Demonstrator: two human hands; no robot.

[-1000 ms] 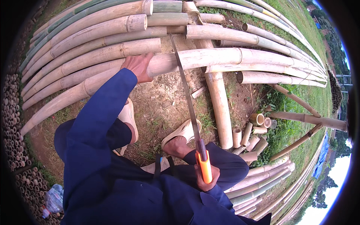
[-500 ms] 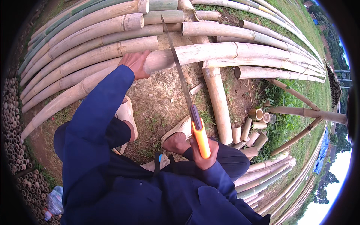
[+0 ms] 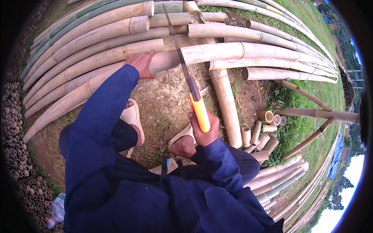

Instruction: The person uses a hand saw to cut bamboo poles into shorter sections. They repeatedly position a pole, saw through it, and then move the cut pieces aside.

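Observation:
My right hand [image 3: 204, 135] grips the orange handle of a hand saw [image 3: 199, 110]. Its long blade [image 3: 176, 42] runs up and away, crossing a thick pale bamboo pole [image 3: 217, 52] that lies across a shorter support pole [image 3: 227, 108]. My left hand [image 3: 140, 64] presses down on that same pole just left of the blade, fingers wrapped over it. Both arms wear dark blue sleeves. My feet in pale sandals [image 3: 134, 118] rest on the dirt below the pole.
Many long bamboo poles [image 3: 89, 35] lie side by side across the top. Short cut bamboo pieces [image 3: 264, 132] are heaped at the right on grass. Stacked bamboo ends [image 3: 13, 128] line the left edge. A plastic bottle [image 3: 56, 209] lies at lower left.
The saw has pushed forward and up along the cut, with my right hand moving away from my body toward the pole. My left hand stays pressed on the pole.

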